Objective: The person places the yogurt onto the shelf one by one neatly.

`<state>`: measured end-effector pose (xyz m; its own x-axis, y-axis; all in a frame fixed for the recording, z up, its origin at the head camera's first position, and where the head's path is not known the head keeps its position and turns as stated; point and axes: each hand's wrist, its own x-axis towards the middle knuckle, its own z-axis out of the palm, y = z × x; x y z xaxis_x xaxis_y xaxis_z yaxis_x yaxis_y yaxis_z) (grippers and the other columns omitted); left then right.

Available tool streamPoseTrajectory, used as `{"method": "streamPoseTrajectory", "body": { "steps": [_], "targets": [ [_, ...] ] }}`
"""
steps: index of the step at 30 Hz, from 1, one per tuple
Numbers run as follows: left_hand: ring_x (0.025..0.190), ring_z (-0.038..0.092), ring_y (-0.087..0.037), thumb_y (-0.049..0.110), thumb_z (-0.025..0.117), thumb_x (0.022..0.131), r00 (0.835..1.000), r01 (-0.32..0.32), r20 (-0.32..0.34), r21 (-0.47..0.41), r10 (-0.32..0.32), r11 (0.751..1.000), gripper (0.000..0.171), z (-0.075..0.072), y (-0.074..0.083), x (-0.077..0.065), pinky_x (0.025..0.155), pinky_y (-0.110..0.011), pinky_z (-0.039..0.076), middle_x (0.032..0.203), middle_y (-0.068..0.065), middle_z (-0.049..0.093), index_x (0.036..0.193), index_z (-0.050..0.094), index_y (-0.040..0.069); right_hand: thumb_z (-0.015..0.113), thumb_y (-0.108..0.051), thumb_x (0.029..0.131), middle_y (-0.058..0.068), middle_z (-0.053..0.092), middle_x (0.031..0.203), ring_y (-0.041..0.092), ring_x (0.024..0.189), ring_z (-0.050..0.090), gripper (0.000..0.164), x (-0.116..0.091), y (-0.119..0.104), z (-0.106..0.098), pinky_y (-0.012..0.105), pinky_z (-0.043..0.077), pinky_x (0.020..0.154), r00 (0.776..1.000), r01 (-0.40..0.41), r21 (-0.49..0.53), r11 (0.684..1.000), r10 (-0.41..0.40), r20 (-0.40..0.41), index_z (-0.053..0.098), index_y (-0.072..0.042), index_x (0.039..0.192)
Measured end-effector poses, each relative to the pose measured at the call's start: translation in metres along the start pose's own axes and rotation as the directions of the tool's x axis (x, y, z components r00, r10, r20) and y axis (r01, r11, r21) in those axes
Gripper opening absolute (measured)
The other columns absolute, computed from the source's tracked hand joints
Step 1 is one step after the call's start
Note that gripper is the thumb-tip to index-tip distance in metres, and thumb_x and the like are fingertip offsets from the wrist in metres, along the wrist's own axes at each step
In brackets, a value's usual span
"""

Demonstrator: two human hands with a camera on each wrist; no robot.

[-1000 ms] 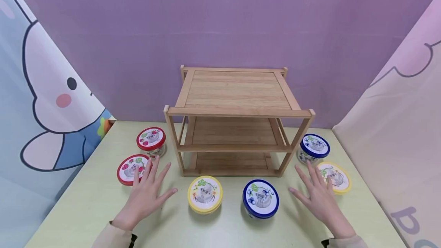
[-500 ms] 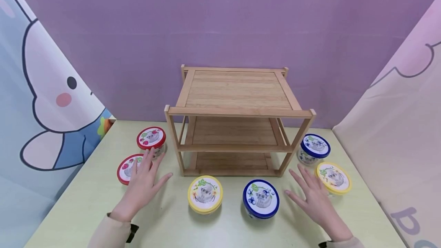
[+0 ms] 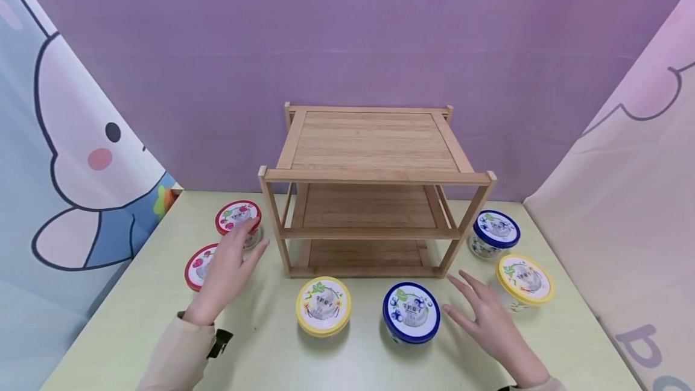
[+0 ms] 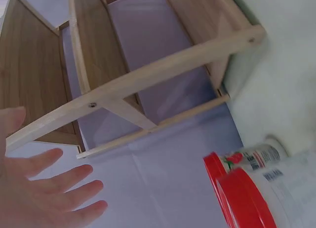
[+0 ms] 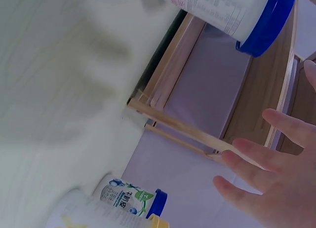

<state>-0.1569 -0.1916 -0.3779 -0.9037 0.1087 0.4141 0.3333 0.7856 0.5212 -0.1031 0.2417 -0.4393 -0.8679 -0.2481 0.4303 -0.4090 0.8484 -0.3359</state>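
Observation:
My left hand (image 3: 225, 273) hovers with fingers extended over two red-lidded tubs at the left of the head view. It partly covers the nearer red-lidded tub (image 3: 199, 267), and its fingertips overlap the farther red-lidded tub (image 3: 233, 216). In the left wrist view the fingers (image 4: 64, 181) hold nothing. My right hand (image 3: 487, 317) hangs with spread fingers between the front blue-lidded tub (image 3: 411, 314) and the right yellow-lidded tub (image 3: 525, 280). Behind that one stands another blue-lidded tub (image 3: 496, 231). A second yellow-lidded tub (image 3: 323, 306) sits front and centre.
A three-tier wooden shelf (image 3: 374, 143) stands mid-table, its posts and rails facing me. A purple cloth (image 3: 353, 35) hangs behind it. Printed cloths flank the pale table (image 3: 130, 318) on the left and right.
My left hand has moved a little forward toward the farther red-lidded tub, turning sideways. The right hand has shifted slightly left, away from the yellow-lidded tub. The tubs stay put.

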Motion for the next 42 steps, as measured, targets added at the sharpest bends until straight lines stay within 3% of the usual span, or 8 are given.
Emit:
{"method": "streamPoseTrajectory", "body": {
  "steps": [6,11,15,21,24,30,37,42],
  "targets": [
    [0.121,0.035,-0.036,0.030,0.048,0.091,0.998,0.057,-0.023,-0.138,-0.061,0.989,0.052,0.001,0.005,0.010,0.097,-0.052,0.030,0.131,-0.020,0.039,0.130,0.036,-0.002,0.070,-0.028,0.074,0.019,0.049,0.121,0.038,0.106,0.047,0.053,0.000,-0.006,0.003,0.057,0.036,0.085,1.000,0.010,0.031,0.999,-0.011,0.007,0.053,-0.008,0.120],
    [0.120,0.038,-0.032,0.027,0.048,0.091,0.995,0.050,-0.070,-0.249,-0.069,0.967,0.050,0.004,0.007,0.015,0.092,-0.050,0.038,0.132,-0.017,0.040,0.132,0.035,0.001,0.071,-0.028,0.074,0.017,0.049,0.122,0.036,0.107,0.047,0.053,-0.002,-0.012,0.007,0.054,0.041,0.083,1.000,0.007,0.056,0.998,-0.009,0.023,0.053,-0.008,0.120],
    [0.117,0.042,-0.032,0.021,0.049,0.091,0.992,0.028,-0.107,-0.352,-0.070,0.936,0.047,0.006,0.009,0.019,0.087,-0.050,0.042,0.130,-0.017,0.043,0.132,0.035,0.003,0.071,-0.027,0.073,0.018,0.050,0.121,0.036,0.106,0.048,0.052,-0.002,-0.018,0.010,0.053,0.043,0.081,0.999,0.009,0.076,0.997,-0.011,0.030,0.054,-0.008,0.119],
    [0.117,0.044,-0.026,0.020,0.046,0.093,0.988,0.049,-0.102,-0.482,-0.111,0.875,0.043,0.009,0.014,0.025,0.094,-0.039,0.038,0.128,-0.016,0.045,0.132,0.036,0.005,0.072,-0.028,0.071,0.016,0.051,0.120,0.036,0.105,0.049,0.052,-0.002,-0.025,0.014,0.052,0.045,0.079,0.999,0.036,0.098,0.994,-0.039,0.020,0.056,-0.007,0.116],
    [0.119,0.041,-0.024,0.022,0.043,0.093,0.987,0.078,-0.079,-0.520,-0.139,0.850,0.044,0.010,0.016,0.027,0.097,-0.034,0.035,0.129,-0.015,0.043,0.133,0.034,0.004,0.073,-0.028,0.071,0.016,0.051,0.120,0.036,0.106,0.049,0.053,-0.003,-0.028,0.016,0.052,0.045,0.079,0.999,0.030,0.121,0.992,-0.035,0.037,0.056,-0.008,0.117],
    [0.121,0.038,-0.024,0.023,0.041,0.094,0.981,0.123,-0.055,-0.573,-0.188,0.810,0.044,0.012,0.018,0.029,0.099,-0.034,0.034,0.132,-0.016,0.040,0.133,0.033,0.003,0.072,-0.034,0.071,0.017,0.046,0.126,0.037,0.111,0.045,0.058,-0.004,-0.031,0.019,0.054,0.043,0.082,0.992,-0.044,0.188,0.981,0.021,0.122,0.054,-0.010,0.120],
    [0.119,0.039,-0.023,0.021,0.040,0.095,0.981,0.110,-0.057,-0.611,-0.183,0.784,0.043,0.015,0.017,0.032,0.096,-0.021,0.036,0.129,-0.015,0.041,0.133,0.034,0.001,0.070,-0.048,0.068,0.017,0.038,0.134,0.039,0.116,0.040,0.068,-0.004,-0.035,0.022,0.057,0.039,0.085,0.966,-0.148,0.229,0.962,0.091,0.241,0.051,-0.014,0.124],
    [0.118,0.041,-0.022,0.020,0.042,0.094,0.978,0.113,-0.060,-0.646,-0.198,0.755,0.042,0.017,0.017,0.033,0.094,-0.018,0.037,0.126,-0.014,0.045,0.131,0.036,0.001,0.070,-0.050,0.066,0.016,0.037,0.135,0.040,0.117,0.039,0.070,-0.005,-0.036,0.024,0.056,0.039,0.086,0.963,-0.145,0.238,0.960,0.082,0.257,0.050,-0.016,0.125]
  ]
}}
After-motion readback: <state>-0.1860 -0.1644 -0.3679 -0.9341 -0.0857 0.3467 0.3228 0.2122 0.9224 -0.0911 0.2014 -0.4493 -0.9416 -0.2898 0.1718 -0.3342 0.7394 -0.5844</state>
